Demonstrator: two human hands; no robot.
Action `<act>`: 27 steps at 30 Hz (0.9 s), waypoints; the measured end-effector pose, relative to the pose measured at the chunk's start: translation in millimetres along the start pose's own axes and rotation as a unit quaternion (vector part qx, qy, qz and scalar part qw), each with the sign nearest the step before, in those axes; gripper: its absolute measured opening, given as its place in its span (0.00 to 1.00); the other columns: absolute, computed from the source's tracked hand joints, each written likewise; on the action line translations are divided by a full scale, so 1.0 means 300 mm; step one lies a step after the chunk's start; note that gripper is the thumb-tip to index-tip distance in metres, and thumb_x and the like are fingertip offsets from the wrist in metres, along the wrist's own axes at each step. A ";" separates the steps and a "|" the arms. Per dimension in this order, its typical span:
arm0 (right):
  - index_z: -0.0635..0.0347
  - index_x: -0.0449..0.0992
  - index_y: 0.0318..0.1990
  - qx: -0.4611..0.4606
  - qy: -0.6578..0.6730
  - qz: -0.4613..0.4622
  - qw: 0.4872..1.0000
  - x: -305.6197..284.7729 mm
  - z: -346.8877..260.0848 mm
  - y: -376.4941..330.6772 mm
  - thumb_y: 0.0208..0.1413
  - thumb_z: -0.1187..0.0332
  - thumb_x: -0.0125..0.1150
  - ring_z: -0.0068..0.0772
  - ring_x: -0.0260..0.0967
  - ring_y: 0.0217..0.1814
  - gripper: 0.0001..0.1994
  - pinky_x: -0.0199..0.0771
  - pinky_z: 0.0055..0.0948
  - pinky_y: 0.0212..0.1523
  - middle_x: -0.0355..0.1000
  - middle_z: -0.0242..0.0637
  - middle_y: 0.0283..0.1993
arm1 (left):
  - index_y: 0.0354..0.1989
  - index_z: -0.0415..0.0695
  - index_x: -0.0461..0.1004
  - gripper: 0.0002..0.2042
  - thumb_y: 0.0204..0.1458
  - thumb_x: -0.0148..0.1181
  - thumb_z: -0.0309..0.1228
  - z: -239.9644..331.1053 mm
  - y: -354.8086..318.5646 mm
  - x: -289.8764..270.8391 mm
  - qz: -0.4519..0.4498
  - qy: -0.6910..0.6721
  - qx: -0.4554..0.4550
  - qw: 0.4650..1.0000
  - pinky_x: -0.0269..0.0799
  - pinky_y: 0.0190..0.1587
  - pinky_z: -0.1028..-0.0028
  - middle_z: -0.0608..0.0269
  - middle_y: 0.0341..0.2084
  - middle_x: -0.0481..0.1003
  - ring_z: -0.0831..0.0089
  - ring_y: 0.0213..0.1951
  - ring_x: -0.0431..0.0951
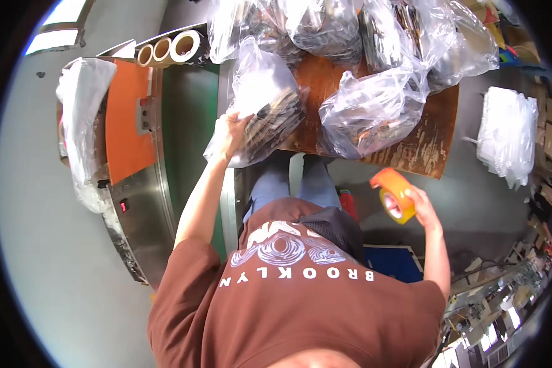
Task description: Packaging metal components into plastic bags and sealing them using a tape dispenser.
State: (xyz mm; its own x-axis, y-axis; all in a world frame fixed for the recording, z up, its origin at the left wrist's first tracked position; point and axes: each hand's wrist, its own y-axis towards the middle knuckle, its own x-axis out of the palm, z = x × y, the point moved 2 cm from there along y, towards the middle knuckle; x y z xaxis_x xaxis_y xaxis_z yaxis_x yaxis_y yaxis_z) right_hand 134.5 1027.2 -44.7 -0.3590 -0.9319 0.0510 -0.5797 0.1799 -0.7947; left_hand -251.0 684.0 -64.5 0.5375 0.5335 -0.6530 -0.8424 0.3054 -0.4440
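From my feed, the left hand is closed on the near edge of a clear plastic bag of dark flat pieces, fingers curled into the film. That bag hangs partly over the front edge of the worn brown desk, and I judge it the likeliest thing to go wrong: with the grip on thin film alone, the load could slide out past the edge or the plastic could stretch and tear. The neighbouring bag lies just beside it, so a tug may drag that one along too. The right hand is wrapped around a roll of orange tape, held in the air off the desk, well apart from the bags; a loose hold there could drop it to the floor. The roll looks glossy, wide, with a pale core
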 end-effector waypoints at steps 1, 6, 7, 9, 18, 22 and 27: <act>0.68 0.67 0.50 -0.028 0.070 -0.050 0.996 0.113 -0.116 -0.063 0.52 0.54 0.53 0.25 0.66 0.47 0.25 0.62 0.24 0.52 0.70 0.38 0.47 | 0.32 0.37 0.76 0.11 0.48 0.60 0.33 -0.024 0.009 0.012 -0.002 -0.097 -0.015 0.995 0.65 0.27 0.78 0.65 0.18 0.74 0.85 0.23 0.68; 0.68 0.61 0.53 -0.055 0.242 -0.159 0.956 0.450 -0.485 -0.167 0.55 0.47 0.46 0.29 0.67 0.22 0.30 0.71 0.31 0.36 0.70 0.38 0.26 | 0.32 0.36 0.75 0.12 0.48 0.59 0.34 -0.184 0.058 0.161 -0.021 -0.348 -0.079 0.934 0.65 0.33 0.77 0.65 0.26 0.75 0.78 0.29 0.70; 0.67 0.60 0.53 -0.092 0.311 -0.212 0.922 0.510 -0.565 -0.166 0.55 0.45 0.44 0.29 0.63 0.14 0.31 0.71 0.31 0.31 0.67 0.36 0.18 | 0.34 0.35 0.74 0.15 0.47 0.59 0.37 -0.190 0.072 0.201 -0.013 -0.355 -0.080 0.931 0.66 0.36 0.74 0.61 0.28 0.75 0.74 0.31 0.72; 0.63 0.50 0.61 -0.117 0.231 -0.218 0.941 0.562 -0.659 -0.132 0.57 0.42 0.37 0.23 0.57 0.09 0.34 0.68 0.30 0.30 0.58 0.28 0.11 | 0.39 0.36 0.73 0.22 0.46 0.56 0.44 -0.109 0.047 0.173 -0.018 -0.147 -0.097 0.984 0.66 0.44 0.67 0.52 0.34 0.75 0.62 0.39 0.74; 0.65 0.68 0.32 -0.051 -0.116 -0.182 0.975 1.169 -1.054 0.291 0.58 0.49 0.39 0.29 0.59 0.20 0.23 0.65 0.30 0.31 0.59 0.34 0.16 | 0.25 0.39 0.78 0.13 0.40 0.57 0.38 -0.101 0.021 0.152 0.004 -0.173 -0.067 0.983 0.71 0.39 0.60 0.47 0.26 0.76 0.53 0.33 0.77; 0.60 0.69 0.27 -0.041 0.142 -0.367 0.918 1.175 -1.041 0.411 0.57 0.49 0.35 0.25 0.58 0.15 0.24 0.63 0.26 0.22 0.60 0.31 0.14 | 0.39 0.38 0.72 0.18 0.40 0.58 0.35 -0.080 0.011 0.085 0.020 -0.220 0.011 0.975 0.69 0.44 0.60 0.45 0.33 0.74 0.53 0.40 0.74; 0.63 0.50 0.63 -0.065 0.363 -0.537 0.758 1.183 -1.013 0.215 0.52 0.36 0.34 0.17 0.73 0.28 0.41 0.71 0.16 0.29 0.75 0.39 0.30 | 0.50 0.38 0.64 0.26 0.43 0.61 0.37 0.011 -0.093 -0.240 0.171 -0.246 0.158 0.941 0.64 0.50 0.63 0.52 0.40 0.70 0.57 0.46 0.69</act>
State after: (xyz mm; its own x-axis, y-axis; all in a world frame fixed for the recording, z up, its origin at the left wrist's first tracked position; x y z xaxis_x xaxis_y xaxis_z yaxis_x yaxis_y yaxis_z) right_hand -252.8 803.8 105.8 0.0912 -0.1516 0.9842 -0.8732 -0.4874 0.0059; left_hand -266.3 639.7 -2.9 0.2160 0.9201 -0.3269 -0.9739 0.2269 -0.0050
